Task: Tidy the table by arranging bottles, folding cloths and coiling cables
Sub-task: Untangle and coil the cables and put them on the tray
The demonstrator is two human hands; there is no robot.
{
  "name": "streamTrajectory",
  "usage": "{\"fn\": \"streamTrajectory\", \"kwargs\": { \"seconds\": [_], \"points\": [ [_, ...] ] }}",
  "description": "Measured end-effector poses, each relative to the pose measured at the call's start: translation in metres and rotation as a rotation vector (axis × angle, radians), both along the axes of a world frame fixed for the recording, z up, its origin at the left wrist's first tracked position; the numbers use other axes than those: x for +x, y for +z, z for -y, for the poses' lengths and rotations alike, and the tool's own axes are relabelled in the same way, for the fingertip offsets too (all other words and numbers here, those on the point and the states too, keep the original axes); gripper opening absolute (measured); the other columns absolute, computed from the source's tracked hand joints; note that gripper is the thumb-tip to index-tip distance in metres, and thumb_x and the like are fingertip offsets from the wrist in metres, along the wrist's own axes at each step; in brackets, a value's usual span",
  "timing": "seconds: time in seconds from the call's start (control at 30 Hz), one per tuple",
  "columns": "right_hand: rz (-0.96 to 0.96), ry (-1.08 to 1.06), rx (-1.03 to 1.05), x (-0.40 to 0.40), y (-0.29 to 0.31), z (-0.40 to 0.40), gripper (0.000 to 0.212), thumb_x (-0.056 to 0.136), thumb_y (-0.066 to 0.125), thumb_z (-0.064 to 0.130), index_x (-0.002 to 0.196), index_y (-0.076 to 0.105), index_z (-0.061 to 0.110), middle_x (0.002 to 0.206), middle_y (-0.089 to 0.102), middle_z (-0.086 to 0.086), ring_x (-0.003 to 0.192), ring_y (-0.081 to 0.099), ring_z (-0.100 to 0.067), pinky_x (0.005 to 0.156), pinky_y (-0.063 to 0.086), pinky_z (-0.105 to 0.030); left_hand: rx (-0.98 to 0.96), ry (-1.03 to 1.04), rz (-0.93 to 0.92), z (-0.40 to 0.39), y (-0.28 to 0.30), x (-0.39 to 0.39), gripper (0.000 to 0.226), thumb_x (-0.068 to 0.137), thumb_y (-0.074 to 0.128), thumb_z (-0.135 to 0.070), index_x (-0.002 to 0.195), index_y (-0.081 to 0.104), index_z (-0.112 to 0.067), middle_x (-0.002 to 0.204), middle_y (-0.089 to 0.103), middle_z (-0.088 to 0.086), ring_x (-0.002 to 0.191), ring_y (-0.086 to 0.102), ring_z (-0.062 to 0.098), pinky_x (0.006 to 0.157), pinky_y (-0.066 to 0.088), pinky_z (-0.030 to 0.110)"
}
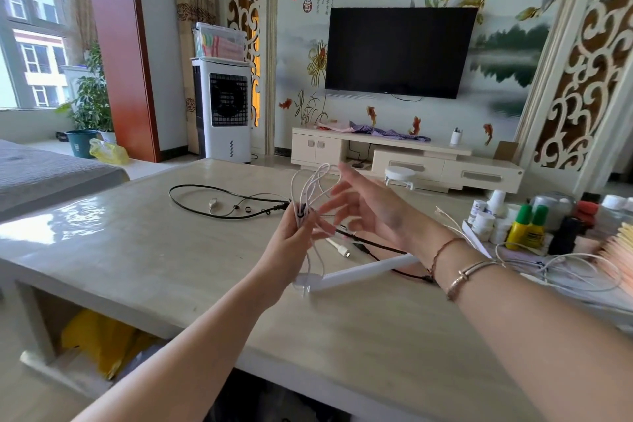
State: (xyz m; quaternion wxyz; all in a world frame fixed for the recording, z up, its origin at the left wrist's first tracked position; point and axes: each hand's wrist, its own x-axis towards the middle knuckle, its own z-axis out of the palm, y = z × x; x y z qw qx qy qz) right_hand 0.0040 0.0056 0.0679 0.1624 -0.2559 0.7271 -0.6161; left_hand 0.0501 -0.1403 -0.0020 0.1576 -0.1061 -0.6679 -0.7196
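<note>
The left hand [297, 226] pinched a bundle of thin white cable [313, 183] at its lower end, so the smooth, limp loops stood upright above the grip while a loose tail hung below toward a flat white tube [363, 272] on the pale, glossy table [144, 250]. The right hand [363, 205] hovered just right of that grip, fingers spread and holding nothing, its fingertips at the loop tops and so the nearer hand for the next wrap, probably laid along the bundle's vertical axis. Left of the grip a black cable [205, 200] sprawled uncoiled; well to the right stood small plastic bottles [524, 226].
</note>
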Motion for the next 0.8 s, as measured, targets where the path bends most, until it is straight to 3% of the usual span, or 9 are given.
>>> {"fn": "streamTrajectory", "kwargs": {
  "seconds": [0.07,0.2,0.27,0.4,0.57,0.7,0.8],
  "points": [
    [-0.049,-0.053,0.155,0.002,-0.013,-0.004,0.051,0.099,0.035,0.048,0.102,0.059,0.003,0.093,0.072,-0.015,0.073,0.064,-0.024,0.06,0.046,-0.029,0.067,-0.017,-0.003,0.001,-0.001,0.002,0.012,0.102,0.036,-0.013,0.095,0.044,-0.009,0.087,0.058,0.01,0.081,0.065,0.02,0.071,0.049,0.016],
    [-0.215,-0.189,0.2,0.006,-0.029,-0.003,0.026,0.093,0.046,0.009,0.076,0.064,0.001,0.065,0.065,-0.016,0.057,0.061,-0.028,0.061,0.052,-0.038,0.048,0.009,0.033,0.0,-0.005,0.004,0.01,0.103,0.035,-0.014,0.1,0.042,-0.007,0.084,0.062,0.014,0.08,0.066,0.023,0.074,0.05,0.021],
    [-0.273,-0.236,0.346,0.003,-0.039,-0.004,0.027,0.088,0.047,0.008,0.068,0.062,0.001,0.059,0.064,-0.013,0.053,0.063,-0.03,0.058,0.053,-0.036,0.053,0.033,0.063,0.002,-0.005,0.002,0.01,0.103,0.035,-0.016,0.101,0.042,-0.009,0.084,0.064,0.011,0.084,0.065,0.027,0.079,0.044,0.032],
    [-0.515,-0.38,0.833,-0.011,-0.064,-0.015,0.026,0.084,0.05,0.02,0.059,0.052,0.013,0.068,0.061,-0.008,0.069,0.058,-0.028,0.058,0.042,-0.031,0.066,0.036,0.072,0.002,-0.005,0.0,0.01,0.103,0.035,-0.017,0.099,0.041,-0.011,0.08,0.064,0.008,0.083,0.064,0.026,0.076,0.041,0.033],
    [-0.64,-0.536,1.02,-0.021,-0.072,-0.024,0.02,0.09,0.045,0.015,0.104,0.059,0.009,0.102,0.065,-0.01,0.095,0.06,-0.03,0.074,0.047,-0.031,0.079,0.064,0.081,0.001,-0.005,-0.001,0.013,0.103,0.035,-0.016,0.094,0.043,-0.012,0.061,0.063,-0.005,0.07,0.064,0.019,0.076,0.043,0.032],
    [-0.793,-0.566,1.095,-0.022,-0.077,-0.025,0.022,0.095,0.049,0.019,0.114,0.048,0.008,0.101,0.064,-0.009,0.095,0.06,-0.028,0.066,0.041,-0.031,0.1,0.106,0.073,0.001,-0.003,-0.004,0.016,0.103,0.036,-0.017,0.089,0.043,-0.013,0.062,0.057,0.001,0.063,0.066,0.018,0.072,0.049,0.032],
    [-0.881,-0.613,1.192,-0.027,-0.079,-0.029,0.027,0.095,0.049,0.012,0.121,0.044,0.011,0.097,0.067,-0.007,0.089,0.063,-0.028,0.06,0.039,-0.031,0.155,0.1,0.111,0.001,-0.002,-0.004,0.015,0.103,0.037,-0.018,0.09,0.044,-0.013,0.064,0.051,0.004,0.065,0.06,0.023,0.064,0.053,0.027]
  ]
}}
